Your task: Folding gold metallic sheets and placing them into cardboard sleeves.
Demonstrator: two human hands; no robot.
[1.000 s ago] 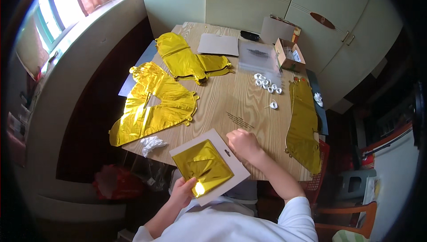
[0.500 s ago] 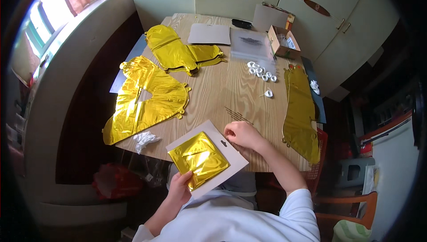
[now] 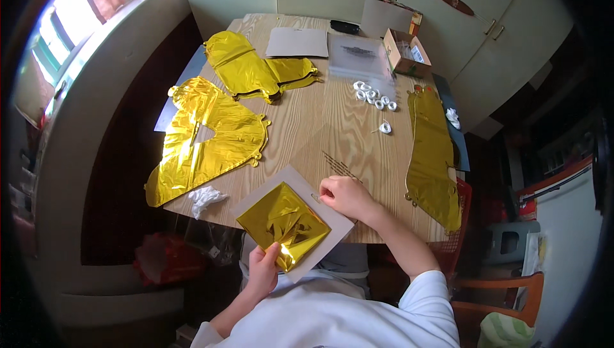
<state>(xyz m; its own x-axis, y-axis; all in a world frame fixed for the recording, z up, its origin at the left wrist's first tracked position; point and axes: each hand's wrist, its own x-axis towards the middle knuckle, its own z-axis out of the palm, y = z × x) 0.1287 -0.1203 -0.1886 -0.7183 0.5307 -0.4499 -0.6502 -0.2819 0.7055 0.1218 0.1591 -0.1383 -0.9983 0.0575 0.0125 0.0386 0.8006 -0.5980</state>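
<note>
My left hand [image 3: 263, 270] grips the near edge of a pale backing card with a folded gold foil balloon [image 3: 281, 220] lying on it, thumb on top of the foil. The card [image 3: 332, 230] is tilted over the table's near edge. At its upper right edge, beside the hang hole, my right hand [image 3: 348, 198] is closed with fingertips pinched together; what they hold is hidden. Dark print lines [image 3: 339, 164] show on the tabletop just beyond that hand, seemingly on a clear plastic bag whose outline is hard to see.
Flattened gold foil balloons [image 3: 217, 137] lie at the left, another [image 3: 432, 156] at the right. Several white ribbon rolls [image 3: 374, 95] sit right of centre. Farther back are a stack of cards [image 3: 297, 42], clear bags [image 3: 358, 57] and a cardboard box [image 3: 406, 54]. Crumpled white tissue [image 3: 206, 201] rests near left.
The card and foil have tilted, so the foil's shine looks darker. My right hand has come nearer the card and now overlaps its edge by the hang hole.
</note>
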